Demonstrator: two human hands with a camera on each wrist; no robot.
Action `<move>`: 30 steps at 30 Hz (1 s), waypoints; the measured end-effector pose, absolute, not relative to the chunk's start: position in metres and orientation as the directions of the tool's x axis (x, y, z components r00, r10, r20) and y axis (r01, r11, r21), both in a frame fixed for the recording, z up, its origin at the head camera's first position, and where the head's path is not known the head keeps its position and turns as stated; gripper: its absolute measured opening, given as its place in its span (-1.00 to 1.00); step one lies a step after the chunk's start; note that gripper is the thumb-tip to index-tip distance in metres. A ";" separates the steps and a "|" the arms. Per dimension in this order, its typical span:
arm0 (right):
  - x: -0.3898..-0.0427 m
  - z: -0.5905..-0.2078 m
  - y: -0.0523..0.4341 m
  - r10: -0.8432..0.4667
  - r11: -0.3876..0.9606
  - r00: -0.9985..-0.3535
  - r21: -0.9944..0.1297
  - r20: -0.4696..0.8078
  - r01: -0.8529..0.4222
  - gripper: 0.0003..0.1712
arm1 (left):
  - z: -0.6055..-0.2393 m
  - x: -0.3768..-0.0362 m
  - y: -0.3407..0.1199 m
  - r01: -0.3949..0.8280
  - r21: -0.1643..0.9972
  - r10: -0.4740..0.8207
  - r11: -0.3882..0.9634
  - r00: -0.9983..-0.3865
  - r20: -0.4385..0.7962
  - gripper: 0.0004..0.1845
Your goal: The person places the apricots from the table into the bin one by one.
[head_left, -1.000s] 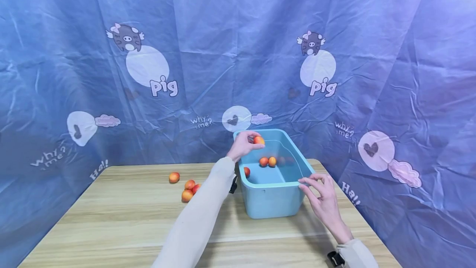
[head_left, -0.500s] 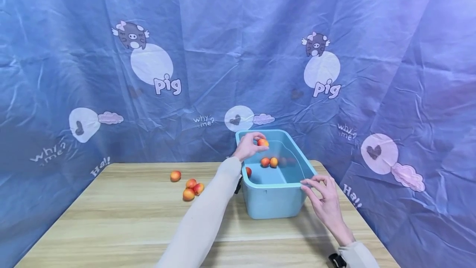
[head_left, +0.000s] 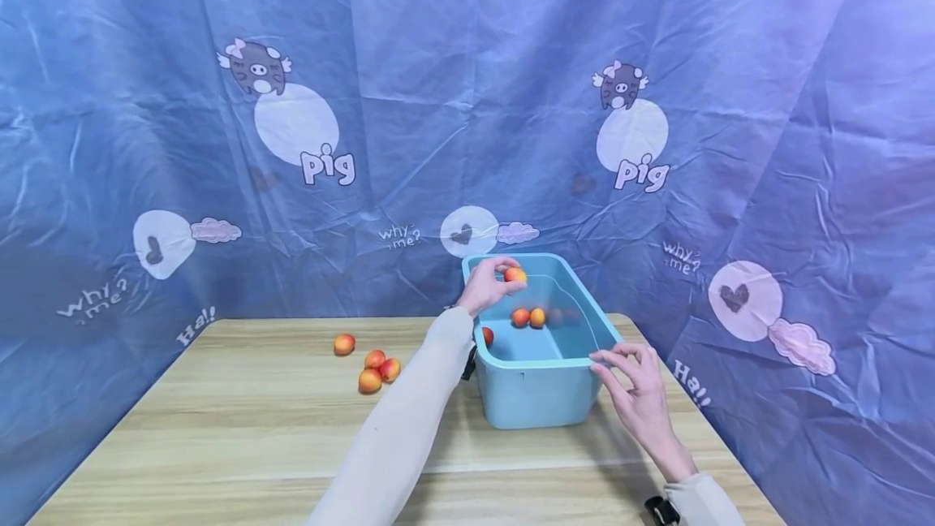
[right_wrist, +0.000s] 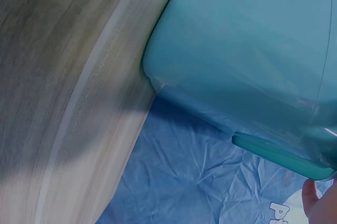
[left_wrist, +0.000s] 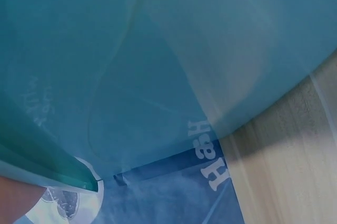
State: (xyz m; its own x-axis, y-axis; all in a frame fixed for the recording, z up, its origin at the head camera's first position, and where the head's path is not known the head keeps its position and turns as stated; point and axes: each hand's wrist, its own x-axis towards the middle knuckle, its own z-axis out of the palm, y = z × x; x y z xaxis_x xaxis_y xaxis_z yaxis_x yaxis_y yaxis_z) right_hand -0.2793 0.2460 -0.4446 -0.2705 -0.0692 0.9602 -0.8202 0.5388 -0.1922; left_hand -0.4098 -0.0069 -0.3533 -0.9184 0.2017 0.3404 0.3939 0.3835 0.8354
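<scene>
A light blue plastic tub (head_left: 536,396) stands on the wooden table (head_left: 241,428) at the right. My left hand (head_left: 488,284) is raised over the tub's far left side and pinches an orange-red fruit (head_left: 514,274) in its fingertips. Three more fruits (head_left: 520,316) lie inside the tub. My right hand (head_left: 634,384) rests with relaxed fingers on the tub's near right rim. The left wrist view shows only the tub's wall (left_wrist: 158,66) close up, and the right wrist view shows the tub's outer wall (right_wrist: 247,50) with a fingertip (right_wrist: 311,196) at its rim.
Several orange-red fruits (head_left: 372,368) lie loose on the table left of the tub, one (head_left: 343,343) a little apart. A blue printed cloth (head_left: 438,104) hangs behind and along both sides of the table. The table's right edge runs just past the tub.
The left hand with its fruit has shifted only slightly over the tub. The right hand has stayed at the rim.
</scene>
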 end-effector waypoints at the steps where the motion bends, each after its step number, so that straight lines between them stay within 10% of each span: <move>1: -0.279 -0.445 0.246 -0.069 0.541 -0.272 -0.194 0.960 -0.819 -0.76 | -0.353 -0.409 -0.007 0.390 0.834 0.202 0.390 -0.920 0.336 -0.62; 30: -0.278 -0.446 0.243 -0.056 0.552 -0.293 -0.215 0.955 -0.805 -0.69 | -0.355 -0.401 -0.033 0.438 0.850 0.139 0.293 -0.899 0.415 -0.87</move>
